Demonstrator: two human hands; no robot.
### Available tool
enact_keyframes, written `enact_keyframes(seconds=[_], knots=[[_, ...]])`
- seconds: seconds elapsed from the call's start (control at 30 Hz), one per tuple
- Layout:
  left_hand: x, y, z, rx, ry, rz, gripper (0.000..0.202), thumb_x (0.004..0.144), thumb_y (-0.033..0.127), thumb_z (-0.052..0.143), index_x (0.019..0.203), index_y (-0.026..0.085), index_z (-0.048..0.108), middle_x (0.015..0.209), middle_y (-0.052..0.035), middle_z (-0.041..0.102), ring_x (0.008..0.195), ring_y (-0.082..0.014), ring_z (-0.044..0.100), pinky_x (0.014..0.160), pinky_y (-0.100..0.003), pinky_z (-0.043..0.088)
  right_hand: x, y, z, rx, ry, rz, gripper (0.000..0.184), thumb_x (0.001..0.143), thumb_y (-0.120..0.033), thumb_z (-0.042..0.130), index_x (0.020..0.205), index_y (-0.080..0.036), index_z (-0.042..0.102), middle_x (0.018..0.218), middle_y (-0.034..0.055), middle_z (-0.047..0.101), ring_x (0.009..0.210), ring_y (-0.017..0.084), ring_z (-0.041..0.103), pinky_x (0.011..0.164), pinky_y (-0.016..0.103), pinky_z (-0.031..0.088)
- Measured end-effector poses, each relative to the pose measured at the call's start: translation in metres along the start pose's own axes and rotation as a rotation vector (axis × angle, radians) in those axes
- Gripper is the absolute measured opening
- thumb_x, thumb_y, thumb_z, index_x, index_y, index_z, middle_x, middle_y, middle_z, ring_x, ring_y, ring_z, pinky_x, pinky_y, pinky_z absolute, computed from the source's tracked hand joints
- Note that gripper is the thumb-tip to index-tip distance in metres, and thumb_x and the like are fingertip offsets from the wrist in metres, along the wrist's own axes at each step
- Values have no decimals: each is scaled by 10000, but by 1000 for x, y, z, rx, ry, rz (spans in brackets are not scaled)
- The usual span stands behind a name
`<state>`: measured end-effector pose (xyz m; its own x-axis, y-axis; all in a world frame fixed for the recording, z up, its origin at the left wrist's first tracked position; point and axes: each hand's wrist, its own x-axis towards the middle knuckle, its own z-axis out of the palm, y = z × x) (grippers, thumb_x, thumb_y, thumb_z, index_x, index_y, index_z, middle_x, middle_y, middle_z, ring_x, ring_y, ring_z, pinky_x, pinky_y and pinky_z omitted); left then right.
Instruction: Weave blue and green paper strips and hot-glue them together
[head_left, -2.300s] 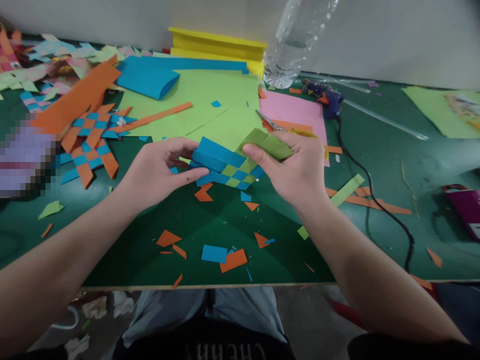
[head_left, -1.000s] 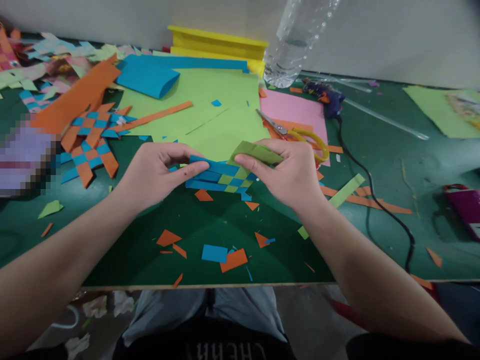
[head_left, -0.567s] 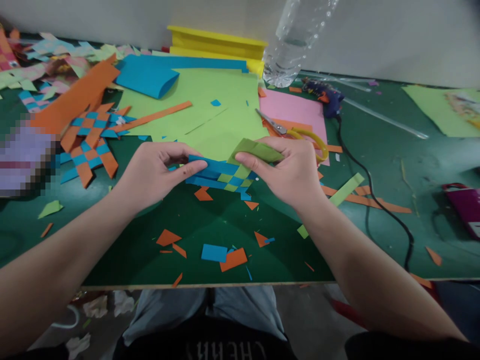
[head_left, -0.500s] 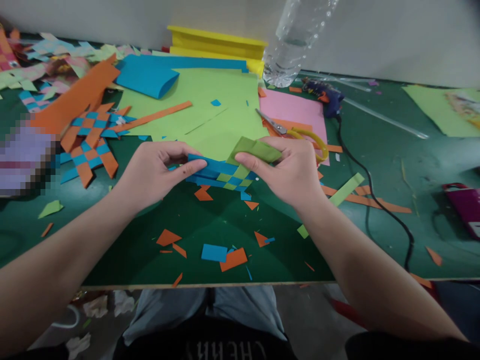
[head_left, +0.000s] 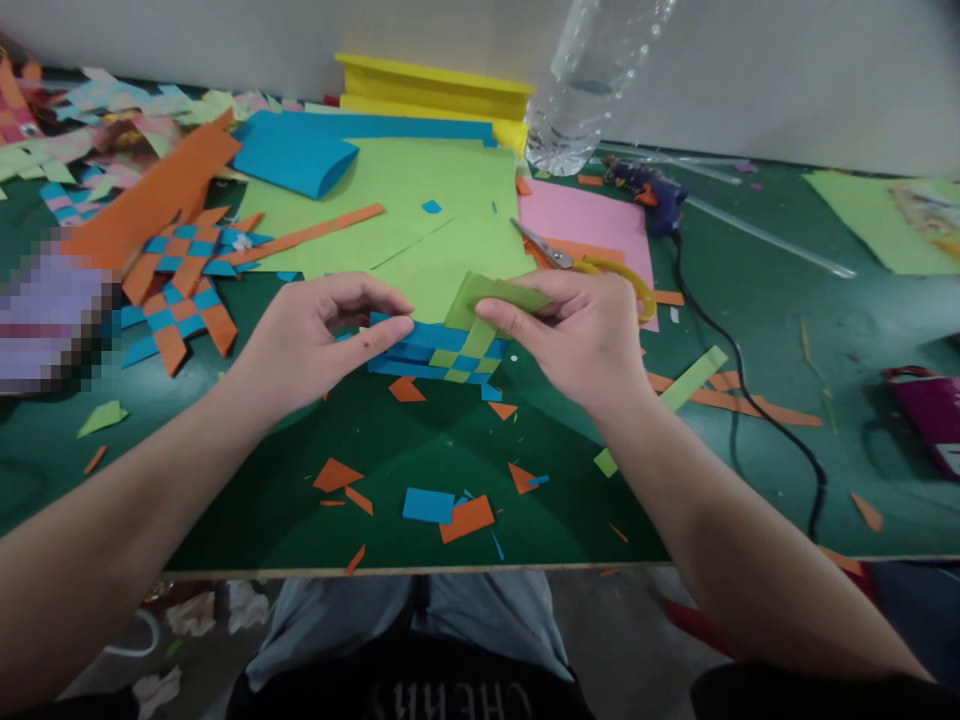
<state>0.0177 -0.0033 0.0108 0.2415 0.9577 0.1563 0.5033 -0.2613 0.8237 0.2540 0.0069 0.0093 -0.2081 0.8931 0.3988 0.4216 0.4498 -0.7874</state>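
Note:
Between my hands is a woven piece of blue and green paper strips (head_left: 466, 362), checkered at its lower right. My left hand (head_left: 330, 335) pinches the blue strip ends at its left side between thumb and fingers. My right hand (head_left: 574, 330) is closed on the green paper strips (head_left: 469, 300), which stick up from the weave, thumb in front. Fingers of the right hand behind the strips are partly hidden. A green paper sheet (head_left: 360, 220) lies just beyond. Scissors with yellow handles (head_left: 559, 258) rest open behind my right hand.
Woven orange and blue pieces (head_left: 180, 255) lie at left, near a blurred flat object (head_left: 52, 310). A clear bottle (head_left: 577, 100) stands at the back. A glue gun (head_left: 660, 200) trails a black cord (head_left: 739, 370). Paper scraps (head_left: 427, 505) litter the front, near the table edge (head_left: 420, 573).
The woven piece has shifted slightly left. The green strips in my right hand have tilted more upright, and the left fingers have lifted a little at the blue ends.

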Motion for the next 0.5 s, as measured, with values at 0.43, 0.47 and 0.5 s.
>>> enact_keyframes(seconds=[0.43, 0.47, 0.5], knots=[[-7, 9, 9, 119, -25, 123, 131, 799, 445, 721, 802, 315, 714, 892, 23, 773, 838, -207, 716, 806, -324, 555, -9, -14, 4, -5, -162, -33, 168, 837, -363, 779, 900, -215, 823, 861, 6, 796, 761, 173, 714, 685, 277, 538], [-8, 9, 9, 123, -22, 117, 127, 803, 442, 713, 789, 315, 713, 889, 24, 774, 842, -208, 717, 807, -322, 555, -9, -14, 4, -7, -160, -32, 172, 831, -366, 784, 897, -212, 820, 858, 7, 795, 759, 174, 713, 682, 277, 537], [-8, 9, 9, 128, -12, 118, 128, 809, 436, 708, 779, 311, 712, 892, 23, 776, 849, -209, 719, 814, -319, 555, -8, -14, 3, -6, -160, -26, 177, 823, -370, 790, 891, -208, 817, 855, 9, 794, 761, 176, 713, 682, 279, 538]])
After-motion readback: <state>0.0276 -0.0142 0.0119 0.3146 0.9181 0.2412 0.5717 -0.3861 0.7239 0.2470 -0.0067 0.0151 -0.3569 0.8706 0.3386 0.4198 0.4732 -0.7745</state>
